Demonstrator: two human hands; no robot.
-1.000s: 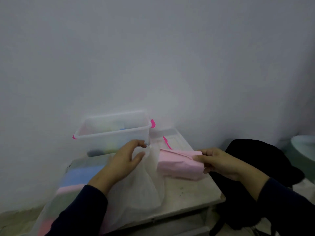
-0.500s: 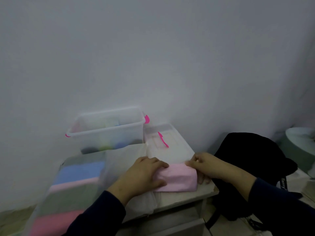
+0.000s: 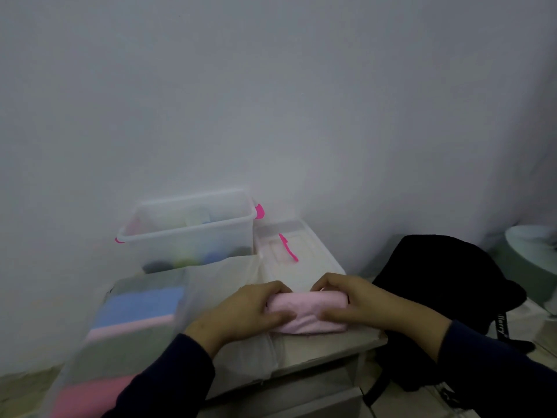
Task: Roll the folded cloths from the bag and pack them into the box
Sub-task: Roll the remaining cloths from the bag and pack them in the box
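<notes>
A pale pink cloth (image 3: 307, 312) lies on the small table (image 3: 331, 348), partly rolled into a thick bundle. My left hand (image 3: 247, 312) grips its left end with curled fingers, and my right hand (image 3: 346, 303) grips its right end the same way. To the left, a translucent bag (image 3: 120, 342) holds folded cloths stacked in blue, pink, grey-green and deeper pink. Behind it, against the wall, stands the clear box (image 3: 190, 233) with pink latches; rolled cloths in dark, yellow-green and blue show through its wall.
The box's clear lid (image 3: 295, 251) with a pink clip lies flat to the right of the box. A black backpack (image 3: 446, 294) sits right of the table. A pale green round object (image 3: 533, 260) is at the far right edge.
The pink cloth came down from the air onto the table. My left hand left the bag and joined the right on the cloth, which is now curled into a rounder bundle.
</notes>
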